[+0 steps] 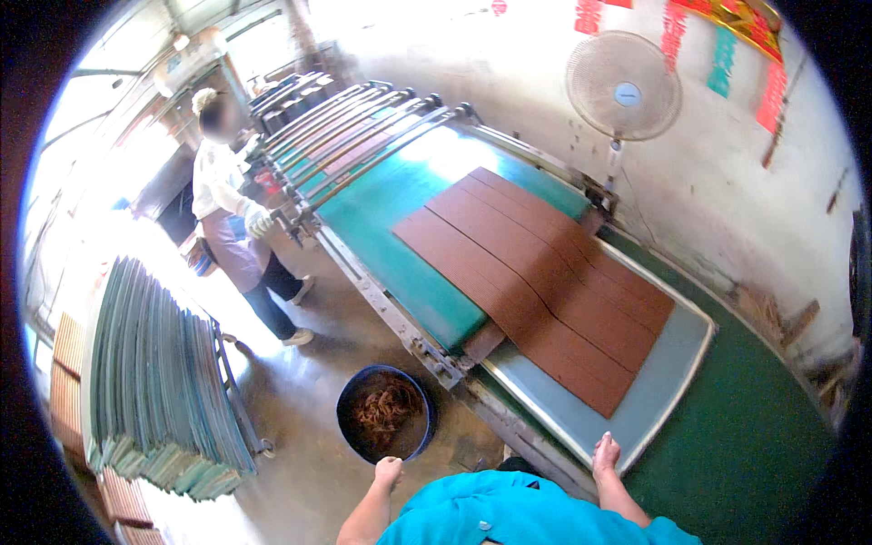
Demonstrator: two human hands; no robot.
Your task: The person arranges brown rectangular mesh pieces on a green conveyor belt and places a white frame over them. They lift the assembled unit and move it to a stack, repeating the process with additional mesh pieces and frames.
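My left hand is raised beside the near rim of a dark blue tub, its fingers curled closed with nothing visible in them. The tub holds reddish-brown scraps. My right hand is closed at the near corner of a grey-blue board with a pale rim, and seems to grip its edge. Several long strips of brown sheet lie side by side. Their near part rests on the board and their far part on a green conveyor belt, with a dip between.
Rollers cross the belt farther back. A co-worker in gloves stands at the machine's left side. Many upright boards fill a wheeled rack at left. A pedestal fan stands by the right wall. Green table surface extends right.
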